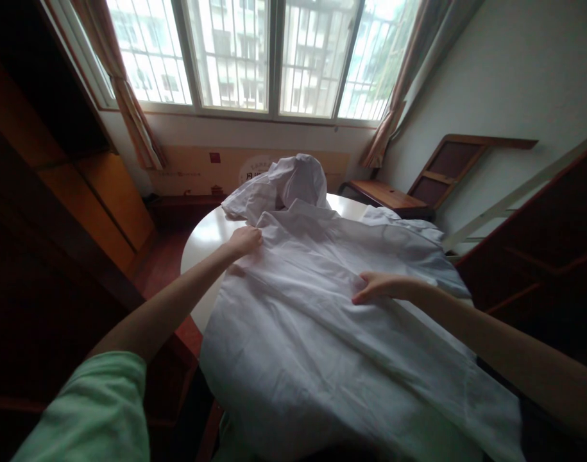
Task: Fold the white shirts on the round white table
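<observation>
A large white garment (293, 321), like a long coat or shirt, lies spread and wrinkled over a round white table (201, 256). Its near part hangs over the table's front edge toward me. At the garment's left edge my left hand (247, 240) is closed, gripping the cloth. My right hand (377, 287) is on the middle of the garment, thumb and fingers closing on a fold; some fingertips are hidden. Beyond my left hand the cloth is bunched into a raised heap. On the right, more of it, perhaps a sleeve, lies crumpled near the table's edge.
Behind the table, a wooden chair (394, 196) stands at the right by the wall. Barred windows (274, 58) with tied curtains (134, 115) fill the back. Wooden cabinets (105, 199) stand on the left, and dark wooden furniture (534, 256) is close on the right.
</observation>
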Tool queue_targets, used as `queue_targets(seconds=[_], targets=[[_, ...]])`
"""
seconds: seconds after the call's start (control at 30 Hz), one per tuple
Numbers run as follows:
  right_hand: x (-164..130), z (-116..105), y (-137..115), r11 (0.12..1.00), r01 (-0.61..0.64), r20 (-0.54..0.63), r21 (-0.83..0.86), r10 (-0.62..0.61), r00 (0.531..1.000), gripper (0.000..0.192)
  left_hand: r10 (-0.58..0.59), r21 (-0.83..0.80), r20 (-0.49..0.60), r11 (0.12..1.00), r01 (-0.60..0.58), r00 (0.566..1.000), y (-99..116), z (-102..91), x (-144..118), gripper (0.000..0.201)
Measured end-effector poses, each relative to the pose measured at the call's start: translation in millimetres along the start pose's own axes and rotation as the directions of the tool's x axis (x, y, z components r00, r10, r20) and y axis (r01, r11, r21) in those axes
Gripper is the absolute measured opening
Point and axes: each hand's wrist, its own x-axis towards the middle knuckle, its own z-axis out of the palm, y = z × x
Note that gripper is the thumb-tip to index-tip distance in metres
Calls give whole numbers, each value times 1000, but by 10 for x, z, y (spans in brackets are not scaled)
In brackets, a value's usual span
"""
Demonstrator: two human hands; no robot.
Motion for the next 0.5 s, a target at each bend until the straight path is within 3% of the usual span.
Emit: queue_targets(seconds=[0.07, 0.13, 0.3, 0.5], targets=[[7, 3, 4, 1000, -8, 38, 30, 7, 999, 47, -25, -53, -181, 998, 16, 983, 128, 153, 208, 40], [16, -2, 16, 999, -11, 35, 38, 10, 999, 47, -46, -117, -248, 993, 17, 968, 202, 326, 398, 46], [2, -17, 45, 997, -42, -9, 59, 43, 999, 47, -20, -132, -130, 991, 2, 991, 185, 615, 648, 61], [-171, 1, 126, 991, -68, 14, 113, 67, 998, 44, -99, -118, -80, 989, 89, 992, 151, 652, 668, 69]])
